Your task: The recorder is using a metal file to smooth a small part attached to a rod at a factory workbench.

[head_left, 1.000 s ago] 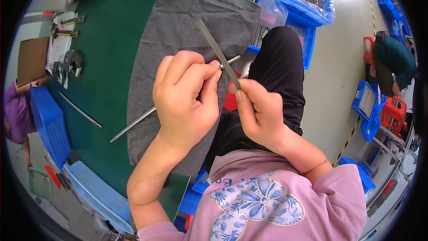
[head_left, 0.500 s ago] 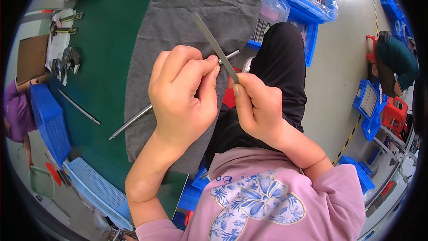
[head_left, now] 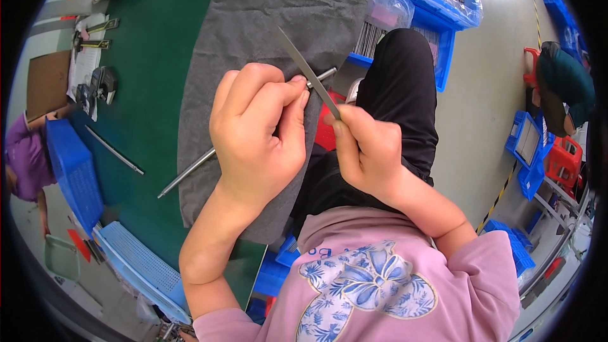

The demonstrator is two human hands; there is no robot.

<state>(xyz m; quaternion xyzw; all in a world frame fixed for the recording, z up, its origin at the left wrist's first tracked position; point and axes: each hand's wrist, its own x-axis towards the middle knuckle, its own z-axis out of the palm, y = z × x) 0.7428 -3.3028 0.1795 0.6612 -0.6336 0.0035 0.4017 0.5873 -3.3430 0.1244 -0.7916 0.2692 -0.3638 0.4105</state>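
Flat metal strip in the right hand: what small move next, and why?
Perhaps a short stroke of the strip across the rod: the right hand pinches the strip's lower end, and the left hand grips the rod close to where the two cross.

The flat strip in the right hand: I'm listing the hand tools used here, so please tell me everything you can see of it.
The flat strip is long, narrow, straight and dull grey, and looks like metal. The right hand pinches its near end between thumb and finger. From there it slants up and left, its far end free above the grey cloth. It crosses in front of the silvery rod; whether they touch is unclear. Its fine surface texture is too small to tell.
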